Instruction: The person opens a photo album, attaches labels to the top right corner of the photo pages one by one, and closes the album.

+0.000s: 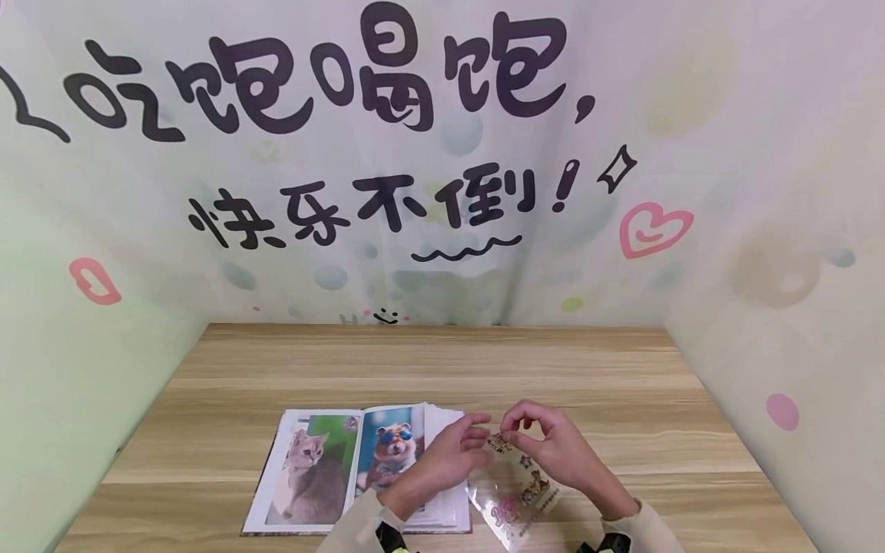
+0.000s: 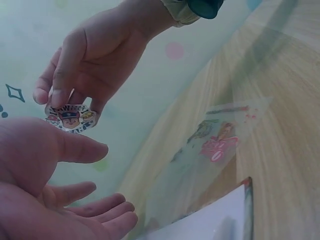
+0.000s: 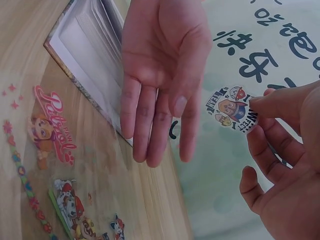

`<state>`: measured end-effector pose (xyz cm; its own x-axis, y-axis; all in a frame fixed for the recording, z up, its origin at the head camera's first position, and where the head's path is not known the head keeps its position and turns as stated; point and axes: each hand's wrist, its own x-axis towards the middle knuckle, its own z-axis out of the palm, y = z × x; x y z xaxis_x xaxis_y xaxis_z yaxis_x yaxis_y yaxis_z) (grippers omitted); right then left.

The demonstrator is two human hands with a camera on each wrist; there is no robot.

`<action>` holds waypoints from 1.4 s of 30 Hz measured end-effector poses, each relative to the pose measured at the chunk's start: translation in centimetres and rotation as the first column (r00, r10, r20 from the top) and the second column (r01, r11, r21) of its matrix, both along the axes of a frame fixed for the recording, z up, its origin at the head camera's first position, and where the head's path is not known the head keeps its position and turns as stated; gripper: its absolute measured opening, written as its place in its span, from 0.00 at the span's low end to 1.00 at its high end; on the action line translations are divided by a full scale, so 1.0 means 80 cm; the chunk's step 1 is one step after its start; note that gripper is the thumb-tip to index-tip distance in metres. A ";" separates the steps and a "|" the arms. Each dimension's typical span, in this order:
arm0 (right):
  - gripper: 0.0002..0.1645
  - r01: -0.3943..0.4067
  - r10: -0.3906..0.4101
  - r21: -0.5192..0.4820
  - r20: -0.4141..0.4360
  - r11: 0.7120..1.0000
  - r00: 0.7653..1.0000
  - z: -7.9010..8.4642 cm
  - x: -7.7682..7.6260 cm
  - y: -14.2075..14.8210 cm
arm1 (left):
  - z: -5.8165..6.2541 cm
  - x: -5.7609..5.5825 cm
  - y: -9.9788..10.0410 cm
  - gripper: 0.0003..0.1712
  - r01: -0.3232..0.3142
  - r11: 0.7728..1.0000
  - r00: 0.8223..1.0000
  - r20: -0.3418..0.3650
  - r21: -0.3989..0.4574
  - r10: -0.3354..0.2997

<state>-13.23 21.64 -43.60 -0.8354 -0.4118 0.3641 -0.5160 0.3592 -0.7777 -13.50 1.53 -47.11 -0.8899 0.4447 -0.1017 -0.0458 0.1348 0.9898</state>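
Between thumb and fingers, my right hand (image 1: 556,445) pinches a small cartoon sticker (image 3: 230,109) with a character's head and lettering round it. My left hand (image 1: 452,455) holds nothing; its fingers are extended, close to the sticker, as both wrist views show. Below the hands a transparent sticker sheet (image 1: 484,495) with pink lettering and cartoon dogs lies on the table. To its left is an open photo album (image 1: 444,507), its right page partly covered by my left forearm.
The album's left page shows a grey cat photo (image 1: 314,472) with a small round sticker (image 1: 350,423) at its upper right corner. On the right page is a photo of a furry animal in sunglasses (image 1: 396,439). A printed curtain (image 1: 442,292) stands behind the wooden table (image 1: 442,361).
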 end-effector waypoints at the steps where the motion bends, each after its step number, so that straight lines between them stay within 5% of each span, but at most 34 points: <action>1: 0.11 -0.003 0.003 -0.003 -0.002 1.000 1.000 0.000 0.000 0.000 | 0.001 0.000 -0.001 0.35 -0.003 1.000 1.000 -0.009 0.000 0.003; 19: 0.10 -0.017 0.017 -0.011 0.009 1.000 1.000 -0.002 -0.002 -0.005 | 0.019 -0.003 -0.033 0.24 -0.061 0.997 0.998 -0.004 0.038 0.062; 29: 0.12 -0.039 0.039 -0.021 0.013 0.999 0.999 -0.004 -0.005 -0.010 | 0.022 -0.003 -0.049 0.23 -0.115 0.984 0.993 0.019 0.137 0.113; 42: 0.12 -0.029 0.029 -0.004 0.050 1.000 0.998 -0.007 -0.009 -0.013 | 0.024 -0.003 -0.084 0.23 -0.192 0.977 0.981 0.024 0.097 0.191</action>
